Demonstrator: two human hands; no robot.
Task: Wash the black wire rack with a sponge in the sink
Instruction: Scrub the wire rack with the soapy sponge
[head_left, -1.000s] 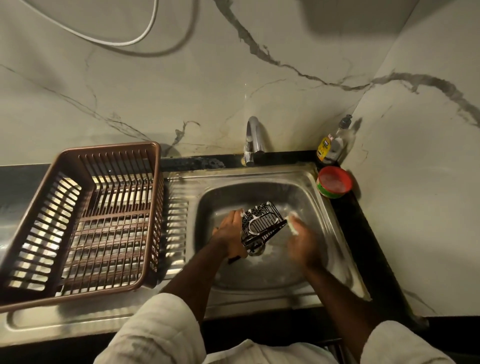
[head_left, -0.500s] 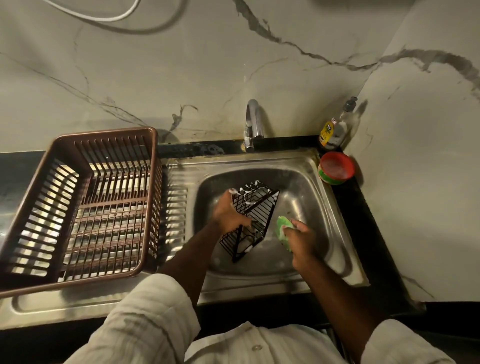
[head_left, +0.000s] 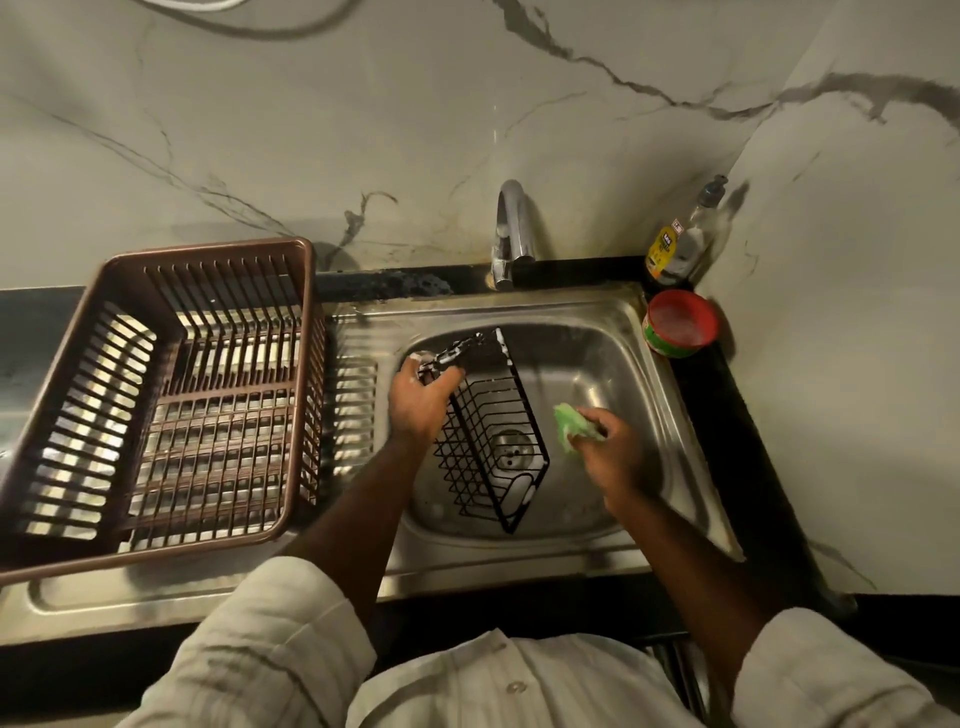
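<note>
Down in the stainless steel sink (head_left: 631, 358), the black wire rack (head_left: 493, 431) runs near-to-far, left hand (head_left: 421, 400) gripping its far end, right hand (head_left: 608, 457) holding a green sponge (head_left: 569, 423) just beside, apart.

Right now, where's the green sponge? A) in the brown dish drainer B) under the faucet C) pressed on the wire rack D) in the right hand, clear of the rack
D: the right hand holds the green sponge apart from the black wire rack, which the left hand grips.
</note>
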